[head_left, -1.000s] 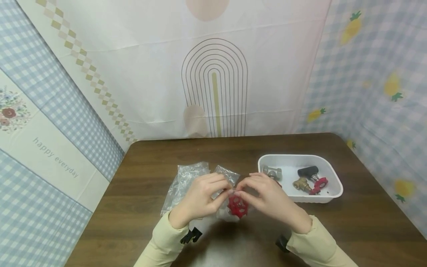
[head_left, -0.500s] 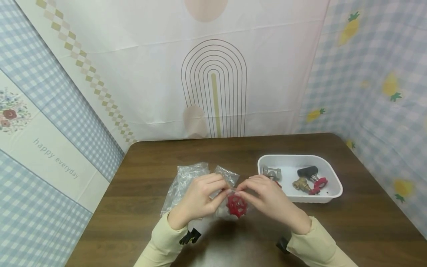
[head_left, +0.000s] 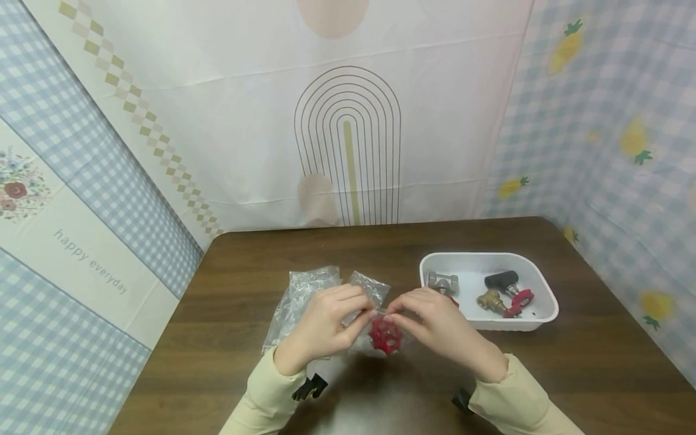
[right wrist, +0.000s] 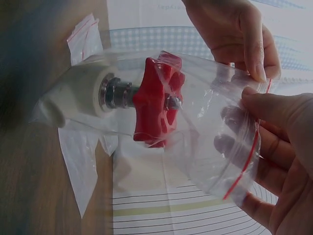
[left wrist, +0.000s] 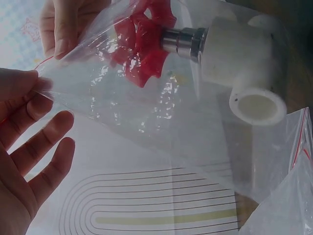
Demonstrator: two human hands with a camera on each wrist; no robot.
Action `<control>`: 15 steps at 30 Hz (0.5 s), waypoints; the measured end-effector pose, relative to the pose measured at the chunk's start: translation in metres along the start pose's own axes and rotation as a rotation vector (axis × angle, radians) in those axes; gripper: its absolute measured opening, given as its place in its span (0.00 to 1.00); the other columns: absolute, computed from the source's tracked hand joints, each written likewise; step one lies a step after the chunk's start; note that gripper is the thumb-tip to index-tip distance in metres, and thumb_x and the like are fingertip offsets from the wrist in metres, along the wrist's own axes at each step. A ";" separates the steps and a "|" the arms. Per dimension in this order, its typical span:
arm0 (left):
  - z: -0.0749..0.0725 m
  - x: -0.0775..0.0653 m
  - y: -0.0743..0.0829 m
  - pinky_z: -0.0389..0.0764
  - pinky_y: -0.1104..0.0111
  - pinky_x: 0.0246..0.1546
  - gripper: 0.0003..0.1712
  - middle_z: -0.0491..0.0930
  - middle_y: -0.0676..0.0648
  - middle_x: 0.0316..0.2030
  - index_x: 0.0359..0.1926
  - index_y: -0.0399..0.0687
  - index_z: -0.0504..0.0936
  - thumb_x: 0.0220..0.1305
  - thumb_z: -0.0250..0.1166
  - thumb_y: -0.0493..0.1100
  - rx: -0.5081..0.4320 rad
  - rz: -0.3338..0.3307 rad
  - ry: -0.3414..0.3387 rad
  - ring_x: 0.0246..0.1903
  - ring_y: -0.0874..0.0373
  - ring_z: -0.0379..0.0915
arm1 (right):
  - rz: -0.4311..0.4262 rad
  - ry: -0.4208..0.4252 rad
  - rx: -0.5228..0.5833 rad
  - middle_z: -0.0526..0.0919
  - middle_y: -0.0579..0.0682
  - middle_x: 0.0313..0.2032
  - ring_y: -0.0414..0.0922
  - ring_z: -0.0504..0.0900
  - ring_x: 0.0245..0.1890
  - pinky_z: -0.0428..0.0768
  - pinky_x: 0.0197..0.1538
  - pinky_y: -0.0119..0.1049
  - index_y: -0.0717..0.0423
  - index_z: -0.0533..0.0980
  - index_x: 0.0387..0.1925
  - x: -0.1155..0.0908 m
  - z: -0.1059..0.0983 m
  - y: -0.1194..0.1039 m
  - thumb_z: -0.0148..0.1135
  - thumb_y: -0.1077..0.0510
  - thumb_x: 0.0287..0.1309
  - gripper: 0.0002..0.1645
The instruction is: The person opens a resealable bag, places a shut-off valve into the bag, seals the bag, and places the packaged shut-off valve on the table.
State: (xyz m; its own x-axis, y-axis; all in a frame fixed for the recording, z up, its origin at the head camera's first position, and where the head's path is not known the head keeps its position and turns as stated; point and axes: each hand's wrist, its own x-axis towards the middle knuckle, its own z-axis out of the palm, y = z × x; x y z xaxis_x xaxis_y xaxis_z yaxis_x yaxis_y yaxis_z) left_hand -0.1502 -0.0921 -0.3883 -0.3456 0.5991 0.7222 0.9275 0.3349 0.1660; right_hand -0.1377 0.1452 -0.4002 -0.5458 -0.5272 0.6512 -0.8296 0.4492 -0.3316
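Observation:
A clear zip bag [right wrist: 205, 164] with a red line along its mouth hangs between both hands. Inside it is a valve with a white body [left wrist: 234, 51], a silver metal stem and a red handwheel [head_left: 385, 336]; the handwheel is the end nearer the bag's mouth. My left hand [head_left: 335, 315] pinches the mouth edge between thumb and index finger, its other fingers spread in the left wrist view. Close beside it, my right hand [head_left: 435, 315] pinches the same edge, thumb in front and fingers behind the plastic.
Flattened clear bags [head_left: 304, 299] lie on the brown table [head_left: 244, 260] behind the left hand, a smaller clear bag [head_left: 374, 284] beside them. A white tray [head_left: 502, 324] at the right holds a grey metal valve [head_left: 447, 281], a brass valve [head_left: 491, 299] and a black-bodied one [head_left: 501, 279].
Both hands keep their pinch on the bag's mouth. The fingertips stand slightly farther apart, and the red handwheel has shifted a touch to the left.

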 end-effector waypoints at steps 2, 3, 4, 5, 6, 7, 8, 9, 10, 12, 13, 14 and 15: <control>0.000 0.000 0.000 0.76 0.78 0.33 0.06 0.79 0.56 0.29 0.32 0.49 0.83 0.67 0.63 0.40 -0.006 -0.002 -0.001 0.28 0.62 0.75 | -0.006 0.011 -0.003 0.85 0.38 0.34 0.37 0.81 0.36 0.80 0.40 0.35 0.48 0.83 0.35 -0.001 0.000 0.000 0.76 0.60 0.51 0.09; 0.000 0.001 0.000 0.76 0.78 0.33 0.06 0.79 0.56 0.29 0.32 0.49 0.83 0.67 0.63 0.40 -0.010 -0.003 -0.001 0.28 0.61 0.76 | -0.008 0.016 -0.001 0.85 0.38 0.34 0.37 0.81 0.36 0.80 0.40 0.34 0.48 0.83 0.35 -0.001 0.000 0.000 0.76 0.60 0.51 0.10; 0.000 0.001 0.000 0.76 0.78 0.33 0.06 0.79 0.56 0.29 0.32 0.49 0.83 0.67 0.63 0.40 -0.012 -0.003 0.001 0.28 0.61 0.76 | -0.008 0.020 0.003 0.85 0.38 0.34 0.37 0.81 0.36 0.80 0.40 0.34 0.49 0.83 0.36 -0.001 0.000 0.001 0.76 0.61 0.51 0.10; 0.000 0.001 0.000 0.75 0.78 0.32 0.05 0.79 0.56 0.29 0.32 0.49 0.83 0.67 0.63 0.40 -0.014 -0.004 0.001 0.28 0.61 0.75 | -0.006 0.024 0.006 0.85 0.38 0.34 0.37 0.81 0.36 0.80 0.39 0.34 0.49 0.83 0.36 -0.002 0.000 0.001 0.76 0.60 0.51 0.10; 0.000 0.001 0.000 0.75 0.78 0.32 0.05 0.79 0.56 0.29 0.32 0.49 0.83 0.67 0.63 0.39 -0.015 -0.003 0.003 0.27 0.61 0.75 | -0.004 0.027 0.010 0.85 0.38 0.34 0.37 0.81 0.35 0.80 0.39 0.33 0.48 0.83 0.36 -0.002 0.000 0.001 0.76 0.60 0.51 0.10; 0.000 0.001 0.000 0.75 0.78 0.32 0.05 0.79 0.56 0.29 0.32 0.49 0.83 0.66 0.64 0.39 -0.015 -0.003 0.004 0.27 0.61 0.75 | -0.006 0.029 0.013 0.85 0.38 0.34 0.37 0.81 0.35 0.80 0.39 0.33 0.48 0.83 0.36 -0.002 0.000 0.001 0.76 0.60 0.51 0.10; 0.000 0.001 0.000 0.75 0.78 0.32 0.05 0.79 0.57 0.29 0.32 0.49 0.83 0.66 0.64 0.39 -0.013 -0.002 0.003 0.27 0.61 0.75 | -0.007 0.029 0.012 0.85 0.38 0.34 0.37 0.81 0.35 0.80 0.39 0.33 0.48 0.83 0.35 -0.002 0.000 0.002 0.76 0.60 0.51 0.10; 0.000 0.001 0.000 0.75 0.78 0.32 0.04 0.79 0.57 0.29 0.32 0.50 0.83 0.65 0.65 0.39 -0.010 -0.001 0.002 0.27 0.62 0.74 | -0.011 0.030 0.009 0.85 0.38 0.34 0.36 0.81 0.34 0.80 0.39 0.33 0.48 0.83 0.35 -0.003 0.001 0.002 0.76 0.60 0.51 0.10; 0.000 0.001 0.000 0.75 0.78 0.32 0.04 0.79 0.57 0.29 0.32 0.50 0.83 0.65 0.65 0.39 -0.006 -0.001 0.000 0.28 0.63 0.74 | -0.016 0.031 0.005 0.85 0.38 0.33 0.36 0.80 0.34 0.80 0.38 0.33 0.48 0.83 0.35 -0.003 0.001 0.002 0.75 0.60 0.51 0.09; 0.000 0.001 0.001 0.75 0.78 0.33 0.03 0.79 0.57 0.29 0.32 0.50 0.83 0.64 0.66 0.38 0.002 -0.001 -0.003 0.28 0.65 0.73 | -0.027 0.032 -0.005 0.85 0.38 0.33 0.36 0.80 0.33 0.79 0.37 0.33 0.48 0.82 0.34 -0.003 0.000 0.002 0.75 0.59 0.52 0.09; 0.000 0.001 0.001 0.75 0.78 0.33 0.03 0.79 0.57 0.29 0.32 0.50 0.83 0.63 0.66 0.38 0.006 -0.001 -0.006 0.28 0.66 0.72 | -0.032 0.033 -0.009 0.85 0.38 0.32 0.36 0.80 0.33 0.79 0.37 0.33 0.48 0.82 0.34 -0.003 0.000 0.001 0.75 0.59 0.52 0.09; 0.000 0.001 0.001 0.75 0.78 0.33 0.03 0.79 0.57 0.29 0.32 0.50 0.83 0.63 0.66 0.38 0.009 -0.002 -0.009 0.29 0.66 0.72 | -0.033 0.033 -0.013 0.85 0.38 0.32 0.36 0.80 0.33 0.79 0.37 0.33 0.48 0.82 0.34 -0.004 0.000 0.001 0.75 0.59 0.52 0.08; 0.000 0.001 0.002 0.75 0.78 0.32 0.03 0.79 0.57 0.29 0.32 0.50 0.83 0.63 0.66 0.38 0.011 -0.003 -0.012 0.29 0.67 0.72 | -0.032 0.036 -0.014 0.85 0.38 0.32 0.36 0.80 0.32 0.79 0.37 0.33 0.48 0.82 0.34 -0.004 0.000 0.001 0.75 0.59 0.52 0.08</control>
State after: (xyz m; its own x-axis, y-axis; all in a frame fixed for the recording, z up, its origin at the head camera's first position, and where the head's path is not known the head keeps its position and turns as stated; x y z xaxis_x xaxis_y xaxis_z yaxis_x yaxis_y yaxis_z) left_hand -0.1487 -0.0910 -0.3873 -0.3496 0.6066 0.7140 0.9250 0.3446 0.1602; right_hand -0.1363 0.1477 -0.4035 -0.5145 -0.5153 0.6854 -0.8445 0.4431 -0.3008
